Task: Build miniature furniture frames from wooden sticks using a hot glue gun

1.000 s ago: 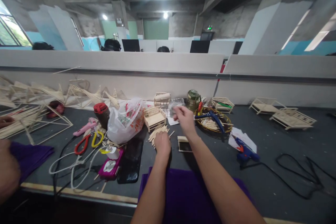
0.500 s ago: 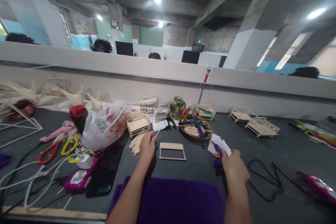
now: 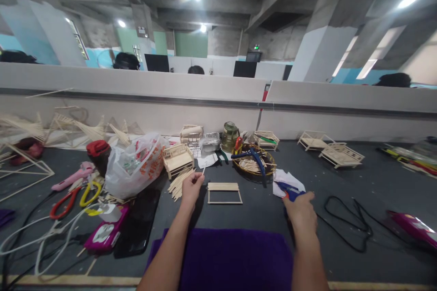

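Observation:
A thin wooden stick (image 3: pixel 204 171) points up from the pinched fingers of my left hand (image 3: pixel 191 188). Right beside that hand lies a loose pile of wooden sticks (image 3: pixel 179 185). A small rectangular stick frame (image 3: pixel 224 193), with several sticks laid along its far side, rests on the table between my hands. My right hand (image 3: pixel 301 213) is closed around a blue glue gun (image 3: pixel 289 190) with an orange trigger, its nozzle toward the left. Crumpled white paper (image 3: pixel 285 179) lies just beyond the gun. My palm hides part of its handle.
A wicker basket (image 3: pixel 241 172) holds sticks and a blue-handled tool. Small stick-built furniture (image 3: pixel 178 159) and a plastic bag (image 3: pixel 133 168) stand at left. A phone (image 3: pixel 138 223) and a magenta power strip (image 3: pixel 107 229) lie nearer. A black cable (image 3: pixel 355 218) curls at right; purple cloth (image 3: pixel 235 259) covers the front.
My right hand has closed round the glue gun and turned it from upright to nearly level over the paper. My left hand stays in place with the stick. The view has shifted slightly.

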Motion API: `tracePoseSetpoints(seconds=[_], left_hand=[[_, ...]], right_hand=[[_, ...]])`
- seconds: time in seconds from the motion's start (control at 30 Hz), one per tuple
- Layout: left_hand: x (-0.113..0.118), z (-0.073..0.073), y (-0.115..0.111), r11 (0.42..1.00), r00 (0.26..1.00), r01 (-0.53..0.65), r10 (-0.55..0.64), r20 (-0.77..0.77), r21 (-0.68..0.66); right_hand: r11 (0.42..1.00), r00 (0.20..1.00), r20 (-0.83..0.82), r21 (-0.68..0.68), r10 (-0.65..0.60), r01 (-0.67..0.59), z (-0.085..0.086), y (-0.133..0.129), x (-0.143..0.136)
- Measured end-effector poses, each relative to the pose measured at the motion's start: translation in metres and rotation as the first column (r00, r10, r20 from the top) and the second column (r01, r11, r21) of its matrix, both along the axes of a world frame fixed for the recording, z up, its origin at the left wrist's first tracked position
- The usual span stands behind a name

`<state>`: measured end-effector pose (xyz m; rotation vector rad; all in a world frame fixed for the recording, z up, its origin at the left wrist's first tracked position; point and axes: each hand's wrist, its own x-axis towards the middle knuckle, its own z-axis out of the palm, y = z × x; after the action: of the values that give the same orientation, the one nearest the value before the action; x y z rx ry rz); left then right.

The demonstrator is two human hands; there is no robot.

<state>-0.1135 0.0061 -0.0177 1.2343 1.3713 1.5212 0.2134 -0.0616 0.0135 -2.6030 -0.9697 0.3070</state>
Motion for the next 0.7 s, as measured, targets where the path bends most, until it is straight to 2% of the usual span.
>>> tracePoseSetpoints(seconds=[0.23,0.3,0.37,0.4,0.47,0.53,0.63,0.7], left_hand=[[0.0,-0.001,0.001,0.998,0.995,0.017,-0.011,0.104,-0.053],[0.001,0.001,0.0,0.995,0.989,0.043,-0.03,0.144,-0.088],[0.002,0.003,-0.003,0.989,0.98,0.087,-0.063,0.188,-0.12],[0.003,0.005,-0.004,0.985,0.974,0.111,-0.082,0.211,-0.129],[0.004,0.008,-0.006,0.979,0.961,0.153,-0.116,0.251,-0.132],[0.005,0.009,-0.008,0.979,0.956,0.164,-0.128,0.266,-0.121],[0.004,0.009,-0.008,0.982,0.96,0.158,-0.128,0.249,-0.102],[0.003,0.007,-0.007,0.981,0.965,0.164,-0.138,0.224,-0.102]], right_hand=[[0.996,0.994,0.113,0.087,-0.005,-0.005,0.015,-0.016,-0.006],[0.991,0.99,0.126,0.117,0.056,-0.071,0.021,-0.019,-0.003],[0.962,0.982,0.114,0.211,0.151,-0.173,0.027,-0.019,-0.004],[0.93,0.978,0.078,0.303,0.193,-0.208,0.028,-0.016,-0.008],[0.825,0.954,-0.087,0.529,0.285,-0.198,0.029,-0.009,-0.023],[0.713,0.851,-0.292,0.689,0.436,-0.129,0.027,0.001,-0.048],[0.617,0.656,-0.388,0.772,0.647,-0.151,0.02,0.012,-0.089],[0.598,0.618,-0.362,0.77,0.697,-0.223,0.014,0.016,-0.109]])
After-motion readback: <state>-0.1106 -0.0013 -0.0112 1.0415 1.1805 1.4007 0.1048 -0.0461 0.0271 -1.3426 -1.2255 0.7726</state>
